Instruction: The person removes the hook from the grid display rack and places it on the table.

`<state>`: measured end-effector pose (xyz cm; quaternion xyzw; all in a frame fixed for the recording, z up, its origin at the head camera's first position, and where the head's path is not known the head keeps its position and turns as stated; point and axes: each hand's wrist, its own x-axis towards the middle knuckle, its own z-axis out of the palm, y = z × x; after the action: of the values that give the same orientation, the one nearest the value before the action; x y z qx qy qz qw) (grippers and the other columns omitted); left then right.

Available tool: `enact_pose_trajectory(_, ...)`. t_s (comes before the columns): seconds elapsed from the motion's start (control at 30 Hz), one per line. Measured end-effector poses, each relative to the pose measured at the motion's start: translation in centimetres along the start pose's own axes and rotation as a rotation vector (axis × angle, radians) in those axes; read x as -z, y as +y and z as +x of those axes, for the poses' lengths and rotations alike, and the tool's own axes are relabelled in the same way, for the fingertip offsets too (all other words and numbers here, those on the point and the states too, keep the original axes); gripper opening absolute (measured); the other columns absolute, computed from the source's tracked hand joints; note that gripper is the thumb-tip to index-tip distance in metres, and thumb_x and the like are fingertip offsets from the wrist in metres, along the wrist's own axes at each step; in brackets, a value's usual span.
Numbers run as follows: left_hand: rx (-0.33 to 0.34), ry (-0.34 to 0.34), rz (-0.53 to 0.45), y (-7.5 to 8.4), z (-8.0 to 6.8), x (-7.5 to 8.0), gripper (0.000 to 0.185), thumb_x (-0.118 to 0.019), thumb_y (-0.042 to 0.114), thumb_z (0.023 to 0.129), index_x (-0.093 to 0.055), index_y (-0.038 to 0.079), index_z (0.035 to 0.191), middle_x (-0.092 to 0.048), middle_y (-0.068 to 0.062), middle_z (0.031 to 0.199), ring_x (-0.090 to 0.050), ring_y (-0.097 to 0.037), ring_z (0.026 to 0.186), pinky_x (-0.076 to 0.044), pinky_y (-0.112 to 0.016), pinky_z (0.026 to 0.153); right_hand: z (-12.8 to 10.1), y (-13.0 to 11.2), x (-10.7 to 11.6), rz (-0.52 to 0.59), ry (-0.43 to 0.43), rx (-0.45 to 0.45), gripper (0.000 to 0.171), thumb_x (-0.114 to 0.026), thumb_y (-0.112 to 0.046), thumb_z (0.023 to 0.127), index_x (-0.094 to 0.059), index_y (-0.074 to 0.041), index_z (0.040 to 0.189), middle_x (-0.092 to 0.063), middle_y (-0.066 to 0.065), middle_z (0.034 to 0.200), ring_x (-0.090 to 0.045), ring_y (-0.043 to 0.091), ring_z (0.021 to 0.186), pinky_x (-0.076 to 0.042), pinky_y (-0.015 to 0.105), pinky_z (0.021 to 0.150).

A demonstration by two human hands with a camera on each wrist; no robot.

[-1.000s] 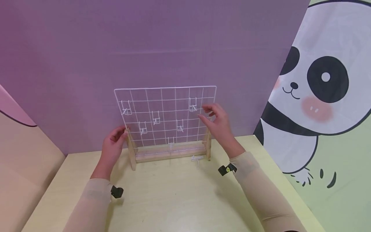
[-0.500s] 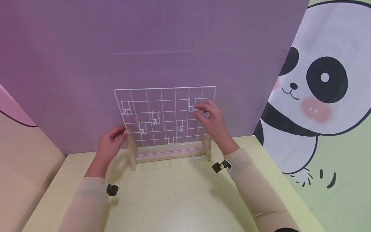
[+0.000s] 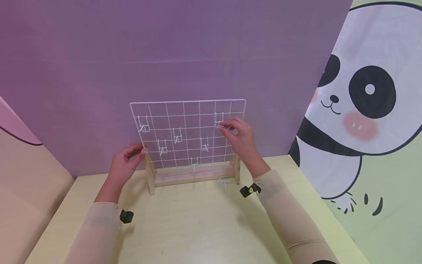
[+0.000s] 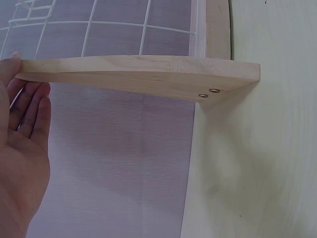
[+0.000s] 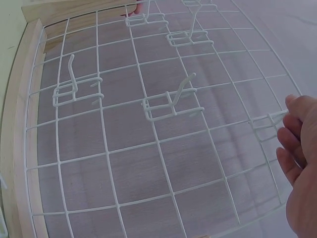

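A white wire grid panel (image 3: 188, 110) stands upright in a wooden stand (image 3: 191, 176) at the back of the pale table (image 3: 184, 227). Several white wire hooks hang on it. My right hand (image 3: 225, 126) is at the upper right hook (image 3: 219, 123), its fingertips pinching the hook's outer end. In the right wrist view that hook (image 5: 267, 124) meets the fingers (image 5: 292, 141) at the right edge. My left hand (image 3: 136, 152) is beside the stand's left wooden upright (image 3: 149, 172). In the left wrist view its fingers (image 4: 29, 109) lie straight, the thumb tip touching the upright's end (image 4: 29, 69).
One loose white hook (image 3: 224, 180) lies on the table in front of the stand's right foot. A purple backdrop (image 3: 184, 51) rises right behind the grid. A panda-print cloth (image 3: 369, 110) hangs at the right, past the table's edge.
My right hand has moved left from beside the grid onto the upper right hook and closed its fingertips on it. The left hand has stayed by the left upright.
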<state>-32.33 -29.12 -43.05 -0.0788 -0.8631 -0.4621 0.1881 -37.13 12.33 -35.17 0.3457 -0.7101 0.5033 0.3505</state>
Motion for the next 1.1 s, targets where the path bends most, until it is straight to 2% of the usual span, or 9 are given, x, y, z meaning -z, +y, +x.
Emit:
enact_pose_trajectory(0.1,0.004,-0.003,-0.002,0.2,0.0,0.0,0.041,-0.068,0.025,0.113,-0.069,-0.001,0.144,-0.068,-0.019,0.144,-0.062,-0.029,0.132,-0.051,-0.020,0.109,0.0,0.0,-0.1,0.033,0.007,-0.012,0.015,-0.084,0.011,0.092,-0.083,0.005,0.106,-0.077,0.019,0.100,-0.069,0.028,0.089,-0.057,0.024,0.081)
enact_pose_trajectory(0.2,0.010,-0.008,-0.008,0.3,-0.1,0.1,0.041,-0.069,0.026,0.113,-0.070,0.000,0.145,-0.069,-0.018,0.144,-0.063,-0.028,0.132,-0.051,-0.018,0.108,0.0,0.0,-0.1,0.060,0.008,-0.027,0.014,-0.083,0.012,0.093,-0.083,0.005,0.105,-0.076,0.021,0.100,-0.068,0.025,0.089,-0.055,0.019,0.081)
enact_pose_trajectory(0.4,0.028,-0.020,-0.021,0.4,-0.2,0.1,0.043,-0.068,0.028,0.113,-0.069,0.001,0.147,-0.068,-0.020,0.146,-0.062,-0.035,0.136,-0.055,-0.033,0.112,0.1,-0.1,0.1,0.054,-0.002,-0.043,0.012,-0.082,0.008,0.096,-0.084,0.002,0.106,-0.077,0.018,0.101,-0.071,0.020,0.094,-0.057,0.018,0.082)
enact_pose_trajectory(0.63,0.031,-0.021,-0.030,0.3,-0.1,0.1,0.042,-0.068,0.026,0.113,-0.068,0.000,0.146,-0.068,-0.021,0.146,-0.062,-0.037,0.137,-0.054,-0.022,0.107,0.5,0.2,0.1,0.060,0.050,0.007,0.012,-0.082,0.010,0.094,-0.084,0.004,0.104,-0.078,0.021,0.099,-0.070,0.020,0.092,-0.058,0.019,0.086)
enact_pose_trajectory(0.87,0.041,-0.028,-0.037,0.4,-0.1,0.1,0.042,-0.068,0.026,0.113,-0.069,0.001,0.147,-0.068,-0.021,0.146,-0.062,-0.037,0.137,-0.056,-0.032,0.110,1.0,-0.3,0.1,0.042,0.101,0.019,0.013,-0.083,0.014,0.090,-0.083,0.007,0.100,-0.078,0.023,0.098,-0.071,0.031,0.090,-0.056,0.018,0.086)
enact_pose_trajectory(1.1,0.035,-0.028,-0.032,0.3,0.0,0.2,0.042,-0.067,0.027,0.114,-0.068,0.000,0.147,-0.068,-0.021,0.146,-0.062,-0.038,0.137,-0.056,-0.035,0.111,1.0,-0.6,0.5,0.061,0.094,0.049,0.015,-0.084,0.012,0.091,-0.084,0.004,0.103,-0.078,0.022,0.098,-0.072,0.028,0.090,-0.057,0.019,0.086)
